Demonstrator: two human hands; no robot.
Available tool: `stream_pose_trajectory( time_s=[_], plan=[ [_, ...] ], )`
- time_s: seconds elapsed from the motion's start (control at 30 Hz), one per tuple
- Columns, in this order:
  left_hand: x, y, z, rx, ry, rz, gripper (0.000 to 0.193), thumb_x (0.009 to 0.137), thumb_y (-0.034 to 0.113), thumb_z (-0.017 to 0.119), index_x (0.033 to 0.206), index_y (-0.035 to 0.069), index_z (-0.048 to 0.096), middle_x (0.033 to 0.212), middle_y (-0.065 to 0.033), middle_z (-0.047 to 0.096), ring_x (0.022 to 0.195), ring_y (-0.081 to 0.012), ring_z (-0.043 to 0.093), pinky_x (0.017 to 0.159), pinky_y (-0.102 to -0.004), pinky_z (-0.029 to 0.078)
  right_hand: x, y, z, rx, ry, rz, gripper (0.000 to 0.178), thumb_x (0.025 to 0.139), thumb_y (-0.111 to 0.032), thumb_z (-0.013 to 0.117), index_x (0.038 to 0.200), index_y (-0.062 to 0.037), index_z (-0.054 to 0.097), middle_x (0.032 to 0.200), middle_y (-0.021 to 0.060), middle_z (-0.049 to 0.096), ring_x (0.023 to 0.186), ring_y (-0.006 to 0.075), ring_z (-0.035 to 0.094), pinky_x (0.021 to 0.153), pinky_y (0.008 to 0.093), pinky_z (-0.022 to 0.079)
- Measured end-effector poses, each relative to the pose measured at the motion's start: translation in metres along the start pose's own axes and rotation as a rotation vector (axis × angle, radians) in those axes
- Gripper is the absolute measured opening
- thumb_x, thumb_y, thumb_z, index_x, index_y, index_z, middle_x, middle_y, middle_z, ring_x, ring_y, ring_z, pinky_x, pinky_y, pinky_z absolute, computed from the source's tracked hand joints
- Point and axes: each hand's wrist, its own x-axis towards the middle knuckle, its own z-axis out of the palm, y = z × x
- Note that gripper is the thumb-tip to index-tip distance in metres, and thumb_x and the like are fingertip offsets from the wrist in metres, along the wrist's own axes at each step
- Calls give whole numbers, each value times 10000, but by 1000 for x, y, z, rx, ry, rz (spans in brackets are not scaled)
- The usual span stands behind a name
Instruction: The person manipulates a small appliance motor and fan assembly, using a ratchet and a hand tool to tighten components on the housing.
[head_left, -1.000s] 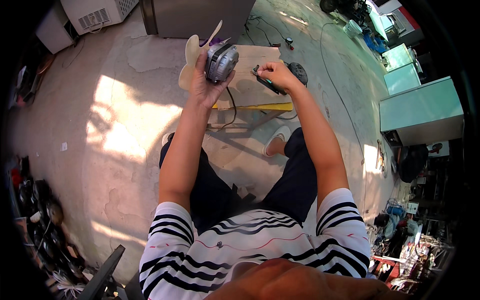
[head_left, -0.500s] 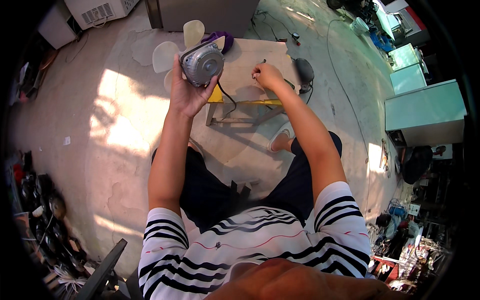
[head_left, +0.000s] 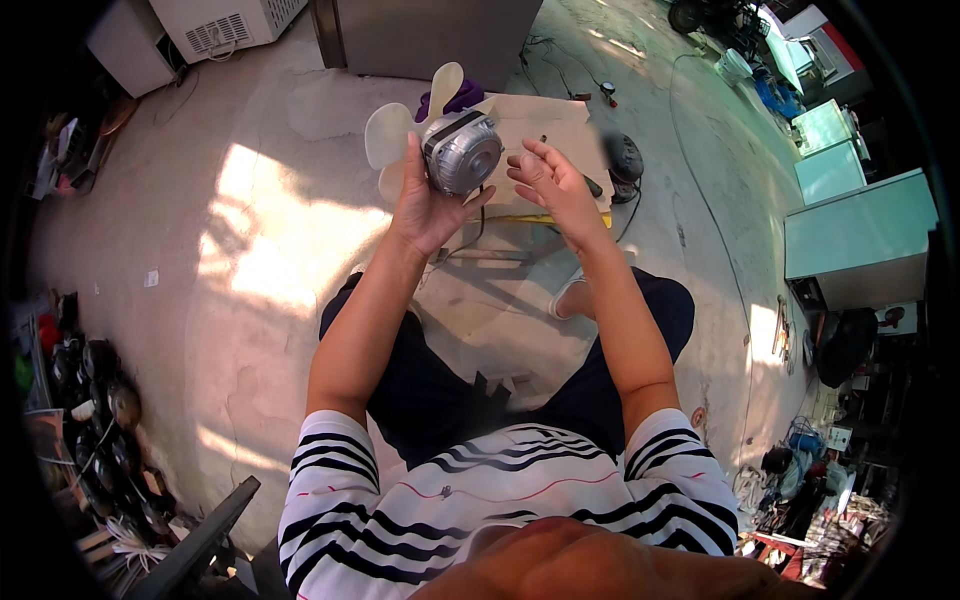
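Observation:
My left hand (head_left: 428, 215) holds a small silver fan motor (head_left: 466, 155) above the near left part of a low wooden work table. Its fingers wrap the motor's left side and underside. Pale plastic fan blades (head_left: 390, 135) stand out behind the motor, on its far left. A dark cord (head_left: 480, 215) hangs down from it. To the right of the motor, apart from it, is my right hand (head_left: 565, 195), with its fingers loosely bent and spread. No object shows between those fingers. Beneath both hands is the table's board top (head_left: 555, 118).
A purple cloth (head_left: 460, 97) lies at the table's far left. A dark rounded tool (head_left: 622, 158) with a cord stands at its right edge. Beyond is a grey cabinet (head_left: 430, 40). Cords and a gauge (head_left: 607, 88) lie on the floor. Piled clutter (head_left: 95, 400) lines the left.
My right hand has lifted from the tabletop and drawn back toward me, its fingers spreading from a pinch. The motor in my left hand has shifted right and slightly nearer, and turned a little.

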Motion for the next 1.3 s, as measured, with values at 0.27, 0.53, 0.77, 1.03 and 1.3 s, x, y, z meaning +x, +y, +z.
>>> stream_pose_trajectory(
  time_s=[0.27,0.53,0.77,1.03,1.3],
  plan=[
    [10,-30,1,339,-179,113,942,825,809,457,1471,128,385,1443,-72,494,1338,-226,462,1156,-451,314,-22,8,24,319,-124,71,818,922,-585,606,1516,-100,319,1409,53,473,1284,218,464,1007,430,425],
    [-5,-22,-10,542,-295,-2,1140,701,887,489,1521,119,297,1476,-75,450,1356,-222,436,1132,-434,328,-52,1,17,169,-68,-220,873,818,-382,817,1420,1,314,1368,137,459,1284,206,443,1095,382,342],
    [-21,-27,7,488,-507,-263,1256,629,894,559,1557,117,225,1543,-96,356,1423,-257,347,1162,-472,288,-78,9,13,251,33,-236,784,795,-257,810,1343,-9,308,1311,157,452,1248,220,453,1090,385,348],
    [-15,-51,22,532,-258,-533,1023,836,824,418,1541,97,266,1537,-131,362,1422,-272,351,1148,-508,295,-85,-1,2,121,392,-386,865,718,-201,856,1341,23,298,1285,175,463,1210,234,489,1040,374,419],
    [-9,-60,17,468,-319,-330,705,960,543,530,1472,82,382,1404,-111,517,1260,-229,542,1080,-435,427,-85,4,-11,-660,563,-530,943,607,-207,907,1365,-1,386,1291,169,507,1164,260,557,989,363,468]
  ],
)
